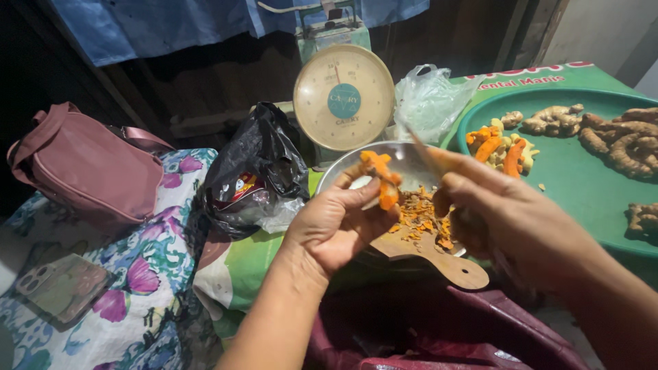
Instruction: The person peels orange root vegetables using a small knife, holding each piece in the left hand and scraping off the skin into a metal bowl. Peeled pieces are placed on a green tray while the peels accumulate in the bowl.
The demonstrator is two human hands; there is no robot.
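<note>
My left hand (332, 223) holds a peeled orange turmeric root (381, 179) between thumb and fingers, above a metal bowl (404, 159). My right hand (500, 219) grips a knife (426, 156), whose blade is blurred and points up-left towards the root. Orange peelings (419, 220) lie heaped on a wooden cutting board (439, 257) that rests over the bowl, just under both hands.
A green round tray (582, 185) at right carries peeled turmeric pieces (500, 147) and unpeeled ginger roots (617, 137). Behind stand a dial kitchen scale (343, 97), a clear plastic bag (428, 99) and a black plastic bag (253, 171). A pink handbag (86, 171) and a phone (62, 284) lie left on floral cloth.
</note>
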